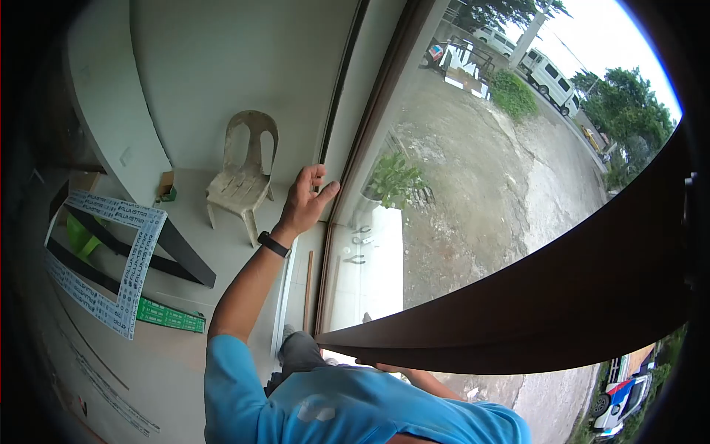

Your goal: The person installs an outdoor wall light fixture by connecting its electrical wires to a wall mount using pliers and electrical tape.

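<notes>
My left hand (pixel 302 201) is raised beside a brown window frame (pixel 355 159), its fingers loosely bent and the thumb apart, with nothing in it. A black band (pixel 274 244) circles that wrist. Across the right side sweeps a wide dark brown frame member (pixel 532 311), close to the camera and curved by the lens. Low at its lower edge is my right hand (pixel 387 367), mostly hidden behind the member and my blue shirt, so its fingers do not show. Clear glass (pixel 444 170) fills the space between the two frame parts.
A worn plastic chair (pixel 248 166) stands by the wall. Left of it are dark angled pieces (pixel 177 255), a printed cut-out sheet (pixel 111 211) and a green strip (pixel 171 315). Outside are a potted plant (pixel 392 180), rough ground and white vans (pixel 551 81).
</notes>
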The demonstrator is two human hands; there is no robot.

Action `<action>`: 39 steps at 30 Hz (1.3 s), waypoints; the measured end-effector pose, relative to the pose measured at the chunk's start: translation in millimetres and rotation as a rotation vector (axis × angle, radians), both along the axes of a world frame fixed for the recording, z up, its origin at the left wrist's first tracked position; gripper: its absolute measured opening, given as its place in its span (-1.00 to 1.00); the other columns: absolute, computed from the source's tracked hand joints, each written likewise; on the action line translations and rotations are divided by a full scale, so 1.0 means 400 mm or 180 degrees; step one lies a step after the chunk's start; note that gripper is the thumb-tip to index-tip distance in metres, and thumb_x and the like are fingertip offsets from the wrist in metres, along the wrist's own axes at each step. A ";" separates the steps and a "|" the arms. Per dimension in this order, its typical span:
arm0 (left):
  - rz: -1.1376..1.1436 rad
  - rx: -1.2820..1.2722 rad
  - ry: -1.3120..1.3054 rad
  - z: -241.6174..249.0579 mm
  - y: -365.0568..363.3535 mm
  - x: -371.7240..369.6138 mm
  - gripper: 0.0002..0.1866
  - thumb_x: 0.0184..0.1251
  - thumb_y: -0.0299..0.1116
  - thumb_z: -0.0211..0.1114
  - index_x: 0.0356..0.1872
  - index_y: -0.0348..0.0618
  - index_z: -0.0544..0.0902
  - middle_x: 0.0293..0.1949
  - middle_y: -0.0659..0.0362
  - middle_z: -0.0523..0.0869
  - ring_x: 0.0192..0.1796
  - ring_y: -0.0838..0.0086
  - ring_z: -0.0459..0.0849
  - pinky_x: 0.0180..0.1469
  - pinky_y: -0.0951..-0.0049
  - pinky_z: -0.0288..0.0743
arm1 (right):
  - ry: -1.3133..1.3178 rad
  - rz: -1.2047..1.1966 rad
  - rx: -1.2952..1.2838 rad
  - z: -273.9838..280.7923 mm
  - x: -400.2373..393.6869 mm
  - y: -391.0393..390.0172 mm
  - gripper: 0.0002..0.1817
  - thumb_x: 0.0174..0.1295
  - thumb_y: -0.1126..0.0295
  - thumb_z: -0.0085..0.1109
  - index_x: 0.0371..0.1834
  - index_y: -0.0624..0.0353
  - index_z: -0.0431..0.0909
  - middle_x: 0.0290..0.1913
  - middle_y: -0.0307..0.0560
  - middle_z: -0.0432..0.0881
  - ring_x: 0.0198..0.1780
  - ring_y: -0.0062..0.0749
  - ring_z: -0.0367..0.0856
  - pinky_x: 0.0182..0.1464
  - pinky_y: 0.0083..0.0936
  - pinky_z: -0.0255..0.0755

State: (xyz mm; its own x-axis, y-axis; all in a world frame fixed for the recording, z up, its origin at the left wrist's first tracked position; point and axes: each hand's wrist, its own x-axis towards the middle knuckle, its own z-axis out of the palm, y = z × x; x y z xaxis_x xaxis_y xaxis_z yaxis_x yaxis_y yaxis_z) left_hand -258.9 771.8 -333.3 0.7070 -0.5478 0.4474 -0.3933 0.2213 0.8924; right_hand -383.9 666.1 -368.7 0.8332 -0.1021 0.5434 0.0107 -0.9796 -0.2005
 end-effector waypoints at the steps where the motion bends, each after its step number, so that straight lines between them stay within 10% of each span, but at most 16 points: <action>1: 0.0053 -0.0117 -0.0033 -0.001 -0.072 0.111 -0.34 0.43 0.08 0.46 0.28 -0.25 0.53 0.20 0.03 0.66 0.11 0.29 0.67 0.16 0.23 0.61 | -0.0057 -0.0097 -0.0013 0.008 0.049 -0.001 -0.48 0.47 0.04 0.29 0.38 0.07 0.59 0.29 0.06 0.63 0.35 0.07 0.54 0.42 -0.06 0.41; 7: 0.0582 0.0169 -0.0763 0.191 -0.472 0.697 -0.35 0.45 0.13 0.39 0.17 -0.34 0.61 0.06 -0.08 0.73 0.09 0.11 0.74 0.22 0.16 0.61 | -0.0408 -0.0522 -0.0083 0.055 0.477 -0.035 -0.47 0.48 0.05 0.29 0.39 0.06 0.59 0.32 0.05 0.62 0.38 0.07 0.51 0.43 -0.05 0.38; 12: 0.0384 0.0399 -0.0434 0.389 -0.713 1.015 -0.28 0.57 0.19 0.16 0.31 -0.38 0.61 0.35 -0.21 0.64 0.41 -0.07 0.59 0.43 0.05 0.47 | -0.0409 -0.1027 -0.0196 0.113 0.701 -0.141 -0.47 0.48 0.05 0.29 0.40 0.05 0.58 0.34 0.04 0.60 0.40 0.06 0.49 0.45 -0.03 0.36; 21: -0.0165 0.0510 0.0609 0.517 -0.922 1.234 0.03 0.55 0.52 -0.21 0.75 -0.07 0.02 0.76 -0.03 -0.02 0.76 -0.03 -0.07 0.65 -0.23 -0.02 | -0.0532 -0.2307 -0.0308 0.262 0.861 -0.459 -0.47 0.48 0.05 0.28 0.42 0.03 0.58 0.38 0.02 0.57 0.44 0.06 0.45 0.47 0.00 0.33; 39: -0.0138 0.0297 0.0522 0.559 -0.949 1.198 0.13 0.42 0.62 -0.12 0.75 -0.04 0.04 0.70 -0.08 0.15 0.73 0.09 0.08 0.60 -0.22 0.02 | 0.0113 -0.3226 -0.0825 0.363 1.048 -0.689 -0.46 0.49 0.06 0.28 0.45 0.01 0.56 0.46 -0.02 0.51 0.52 0.05 0.36 0.52 0.06 0.25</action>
